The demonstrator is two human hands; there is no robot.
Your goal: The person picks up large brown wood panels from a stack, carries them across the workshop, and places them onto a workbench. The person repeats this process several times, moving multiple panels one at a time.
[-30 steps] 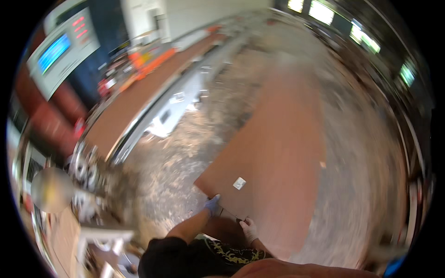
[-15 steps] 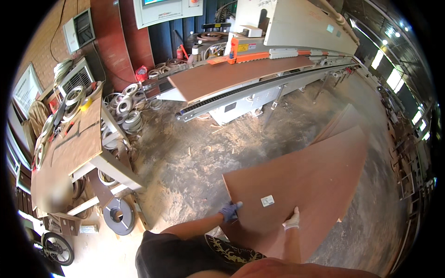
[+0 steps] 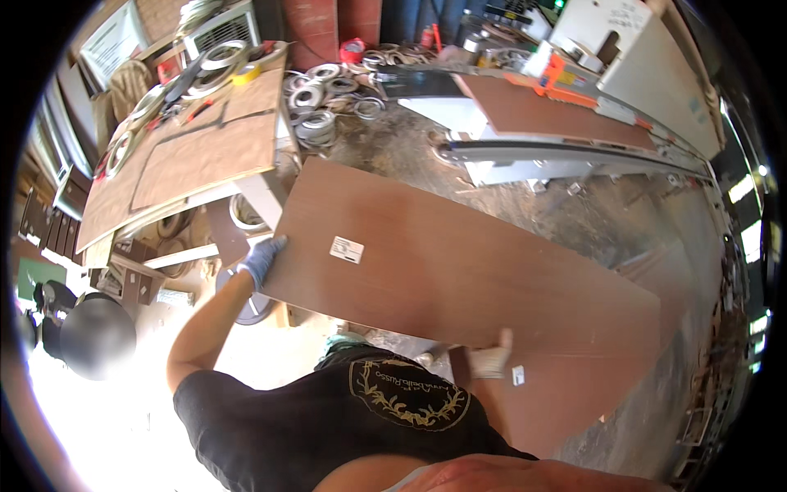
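Gripping the big brown panel (image 3: 467, 271) by two edges, you carry it flat in front of your chest. Your left hand (image 3: 261, 259), in a pale blue glove, is curled shut over the left short edge; your right hand (image 3: 490, 357), in a light glove, is closed on the near long edge, fingers folded up over the face. A small white label (image 3: 347, 249) sits on the board close to your left hand.

Below the panel, a second brown sheet (image 3: 574, 385) lies on the dusty floor (image 3: 590, 205). To your left stands a cluttered workbench (image 3: 188, 156) with rolls of edge tape (image 3: 316, 123) piled beside it — ahead, a long machine bed (image 3: 566, 148) bears another brown board (image 3: 541, 111).

The far right corner hangs well out from both hands, so I judge the board could tip or swing — clipping the bench corner or the machine. The gloves hold only thin edges; a slip could drop it onto the sheet below.
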